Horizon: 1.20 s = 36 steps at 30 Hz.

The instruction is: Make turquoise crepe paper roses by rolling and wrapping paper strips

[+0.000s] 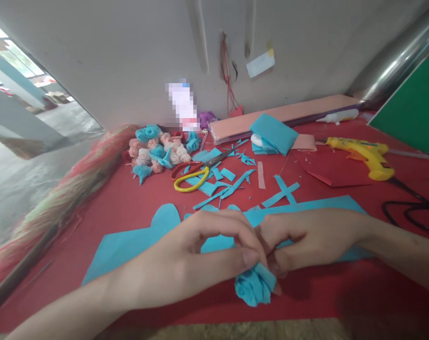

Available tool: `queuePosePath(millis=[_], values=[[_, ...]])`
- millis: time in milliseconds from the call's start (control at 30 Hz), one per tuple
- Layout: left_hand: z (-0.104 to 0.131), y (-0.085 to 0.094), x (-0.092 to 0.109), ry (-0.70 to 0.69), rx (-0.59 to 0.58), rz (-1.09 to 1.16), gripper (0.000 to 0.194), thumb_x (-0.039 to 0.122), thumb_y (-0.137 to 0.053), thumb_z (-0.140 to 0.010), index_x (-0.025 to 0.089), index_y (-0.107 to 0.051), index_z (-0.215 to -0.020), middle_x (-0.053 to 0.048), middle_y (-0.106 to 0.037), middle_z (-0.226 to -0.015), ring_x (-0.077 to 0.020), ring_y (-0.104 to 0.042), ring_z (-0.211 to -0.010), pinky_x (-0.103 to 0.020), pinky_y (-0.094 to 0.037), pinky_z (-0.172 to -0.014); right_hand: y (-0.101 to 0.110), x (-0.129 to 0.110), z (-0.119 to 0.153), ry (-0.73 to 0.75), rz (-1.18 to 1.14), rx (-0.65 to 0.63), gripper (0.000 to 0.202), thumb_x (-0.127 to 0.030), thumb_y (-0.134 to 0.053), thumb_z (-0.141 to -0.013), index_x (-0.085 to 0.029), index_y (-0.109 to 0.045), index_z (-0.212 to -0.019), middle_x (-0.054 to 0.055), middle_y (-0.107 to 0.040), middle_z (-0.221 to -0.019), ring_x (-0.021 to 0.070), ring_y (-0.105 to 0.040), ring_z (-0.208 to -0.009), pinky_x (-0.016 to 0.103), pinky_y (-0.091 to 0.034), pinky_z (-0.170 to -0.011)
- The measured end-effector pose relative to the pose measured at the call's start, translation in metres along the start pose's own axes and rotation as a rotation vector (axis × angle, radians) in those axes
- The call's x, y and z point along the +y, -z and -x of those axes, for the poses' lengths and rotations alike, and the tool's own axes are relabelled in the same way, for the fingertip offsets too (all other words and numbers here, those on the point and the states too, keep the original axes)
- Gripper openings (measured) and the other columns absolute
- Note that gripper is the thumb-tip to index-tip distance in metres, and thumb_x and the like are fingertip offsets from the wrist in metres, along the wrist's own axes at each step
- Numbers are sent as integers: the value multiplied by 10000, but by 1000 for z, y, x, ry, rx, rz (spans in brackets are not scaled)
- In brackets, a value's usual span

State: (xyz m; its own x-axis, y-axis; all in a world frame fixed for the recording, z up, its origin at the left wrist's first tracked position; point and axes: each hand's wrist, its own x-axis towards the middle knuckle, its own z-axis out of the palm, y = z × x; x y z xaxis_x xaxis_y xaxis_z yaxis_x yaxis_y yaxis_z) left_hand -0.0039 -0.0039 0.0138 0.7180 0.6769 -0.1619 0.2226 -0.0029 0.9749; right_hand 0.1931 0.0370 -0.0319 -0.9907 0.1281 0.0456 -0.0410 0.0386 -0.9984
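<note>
A blue crepe paper flower (255,284) hangs low at the front of the red table, its ruffled petals facing down and toward me. My left hand (214,250) pinches its base between thumb and forefinger. Close against it, my right hand (303,241) has its fingers curled in at the same base; its fingertips are partly hidden behind the left ones. Under both hands lies a long sheet of blue crepe paper (122,248). A rounded blue petal piece (166,219) rests at that sheet's far edge, with more pieces partly covered by my left hand.
Scissors (191,181) lie among blue paper scraps (235,182). Behind are a pile of paper flowers (158,151), a phone (182,106) and folded blue paper (274,132). A yellow glue gun (368,153) with a black cord sits right. A broom (69,193) lines the left edge.
</note>
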Motion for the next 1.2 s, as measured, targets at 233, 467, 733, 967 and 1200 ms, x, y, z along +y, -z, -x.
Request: queuePosePath(millis=[233,467,733,967,1200], values=[[-2,-2,-1,-3,20,-121,109,163,-589,-852,151,-638,-755,19,-610,-783,-94,-585,-743,-199,-449,-700,-1,-1,-1,-55,26,-27,263,-132,-407,-868,-113,-588,-678,-4,-542,-630,90,-460,-593,206,-408,-618],[0,-1,-1,91,-40,-30,157,202,-538,-882,164,-601,-743,17,-598,-801,-116,-588,-781,-224,-450,-738,-2,-4,-3,-67,40,-30,241,-103,-410,-859,-124,-556,-668,-18,-516,-652,85,-481,-635,184,-395,-633],[1,-4,1,56,-12,-248,122,200,-545,-863,172,-631,-780,4,-617,-787,-130,-565,-778,-233,-437,-711,-1,3,0,-129,-8,-28,255,-161,-445,-875,-114,-577,-662,-24,-491,-592,71,-452,-548,182,-373,-539],[1,-3,-1,42,-49,-325,75,219,-596,-836,175,-625,-783,5,-611,-781,-131,-570,-783,-232,-432,-716,-4,1,-1,-245,-196,-81,380,-404,-486,-909,-115,-538,-667,-62,-400,-488,43,-354,-426,162,-302,-426],[0,-7,0,18,-42,-276,41,164,-577,-833,168,-615,-817,0,-600,-783,-124,-568,-776,-213,-434,-691,-4,1,-3,-285,-324,-125,493,-571,-490,-861,-129,-514,-642,-91,-359,-417,38,-306,-385,185,-253,-402]])
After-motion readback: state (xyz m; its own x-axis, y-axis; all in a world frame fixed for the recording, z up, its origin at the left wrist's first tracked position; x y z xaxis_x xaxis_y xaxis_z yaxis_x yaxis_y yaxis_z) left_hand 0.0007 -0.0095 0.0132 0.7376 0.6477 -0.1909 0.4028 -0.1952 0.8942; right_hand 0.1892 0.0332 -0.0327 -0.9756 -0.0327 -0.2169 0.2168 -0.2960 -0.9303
